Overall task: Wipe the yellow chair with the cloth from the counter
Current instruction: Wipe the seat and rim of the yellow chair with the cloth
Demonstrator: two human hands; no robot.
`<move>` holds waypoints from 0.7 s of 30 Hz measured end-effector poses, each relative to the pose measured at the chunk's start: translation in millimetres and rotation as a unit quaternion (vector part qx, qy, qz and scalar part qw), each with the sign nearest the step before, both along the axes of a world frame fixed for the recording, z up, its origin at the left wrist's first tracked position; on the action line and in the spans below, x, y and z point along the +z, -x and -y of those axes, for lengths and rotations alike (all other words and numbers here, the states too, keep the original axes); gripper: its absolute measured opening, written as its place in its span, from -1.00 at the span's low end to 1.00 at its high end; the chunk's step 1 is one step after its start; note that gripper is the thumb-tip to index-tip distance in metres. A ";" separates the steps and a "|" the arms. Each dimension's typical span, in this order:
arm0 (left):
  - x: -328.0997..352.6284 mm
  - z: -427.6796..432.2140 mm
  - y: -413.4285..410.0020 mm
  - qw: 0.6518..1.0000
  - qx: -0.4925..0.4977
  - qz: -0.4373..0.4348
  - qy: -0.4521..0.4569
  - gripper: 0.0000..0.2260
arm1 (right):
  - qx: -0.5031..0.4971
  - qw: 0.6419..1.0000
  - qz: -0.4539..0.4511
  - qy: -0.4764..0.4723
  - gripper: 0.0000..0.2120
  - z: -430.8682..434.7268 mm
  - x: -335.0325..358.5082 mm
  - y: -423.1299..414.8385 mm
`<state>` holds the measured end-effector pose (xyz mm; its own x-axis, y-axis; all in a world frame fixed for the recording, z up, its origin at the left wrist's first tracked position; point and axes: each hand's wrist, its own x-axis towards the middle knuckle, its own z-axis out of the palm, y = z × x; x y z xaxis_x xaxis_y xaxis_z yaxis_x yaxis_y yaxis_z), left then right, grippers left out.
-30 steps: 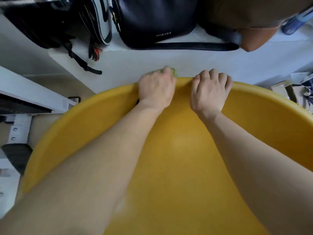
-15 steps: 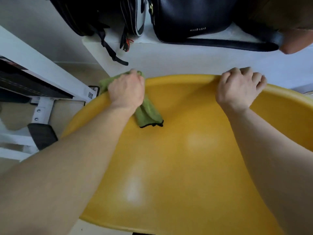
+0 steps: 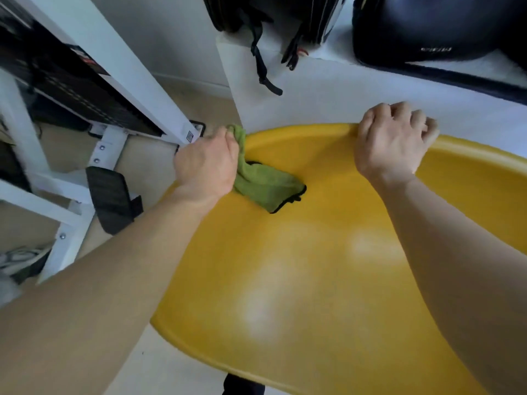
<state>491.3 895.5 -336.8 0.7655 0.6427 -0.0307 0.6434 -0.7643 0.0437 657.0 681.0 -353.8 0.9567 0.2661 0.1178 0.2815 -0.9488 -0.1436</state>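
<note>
On chair [image 3: 328,280] rim: left hand [image 3: 206,166] grips cloth [image 3: 265,185]; right hand [image 3: 392,143] curls over edge.

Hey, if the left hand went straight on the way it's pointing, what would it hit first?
Probably the corner of the white counter, just beyond the rim of the yellow chair, where the left hand grips the green cloth; depth is unclear.

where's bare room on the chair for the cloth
The yellow chair is bare across its middle, from the green cloth to its near edge. Its far rim is crowded: left hand grips the cloth, right hand the rim.
</note>
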 end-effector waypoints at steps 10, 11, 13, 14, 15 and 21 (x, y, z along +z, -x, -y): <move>7.8 1.7 -3.2 0.997 -0.068 0.005 0.023 -0.68 | 0.201 0.978 -0.026 -0.046 -0.64 -84.8 -12.3 81.3; 8.6 -6.4 12.4 0.999 -0.046 0.004 0.028 -0.67 | 0.206 0.978 -0.021 -0.041 -0.64 -82.4 -12.9 78.8; 10.3 -19.2 53.7 0.999 -0.002 -0.013 0.030 -0.66 | 0.208 0.977 -0.031 -0.027 -0.64 -82.1 -11.9 78.1; 12.4 -22.2 76.6 0.999 0.016 -0.026 0.029 -0.66 | 0.204 0.978 -0.035 -0.020 -0.63 -84.4 -11.8 79.7; 14.4 -23.4 97.1 0.998 0.037 -0.036 0.034 -0.66 | 0.198 0.979 -0.038 -0.014 -0.62 -87.5 -11.4 82.4; 15.1 -19.5 73.2 0.995 0.049 -0.003 0.091 -0.71 | 0.175 0.984 -0.046 0.001 -0.59 -93.8 -8.9 88.3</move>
<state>418.1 915.0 -321.7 0.6993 0.6972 -0.1579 0.7147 -0.6781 0.1713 568.7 774.8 -362.6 0.8134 0.5807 0.0352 0.5765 -0.7965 -0.1823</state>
